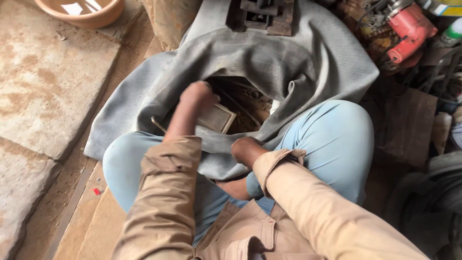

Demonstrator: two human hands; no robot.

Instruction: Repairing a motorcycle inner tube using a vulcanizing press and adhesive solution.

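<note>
Left hand point(198, 95): centre of the frame, reaching into the hollow of one grey rubber inner tube point(298, 62). The hand rests on one flat rectangular pad point(217, 118) with a pale rim; its fingers are hidden, so whether it grips the pad cannot be told.

Right hand point(245, 149): just below centre, closed on the lower edge of the inner tube, pinching the rubber against the lap.

The inner tube lies draped over both knees point(332, 139), clad in light blue trousers, and extends to the upper middle of the frame. One dark metal block point(262, 14) sits on it at the top edge.

Upper right: one red power tool point(409, 29) among tangled cables. Upper left: one orange bowl point(84, 10) on stone floor slabs point(43, 82).
</note>
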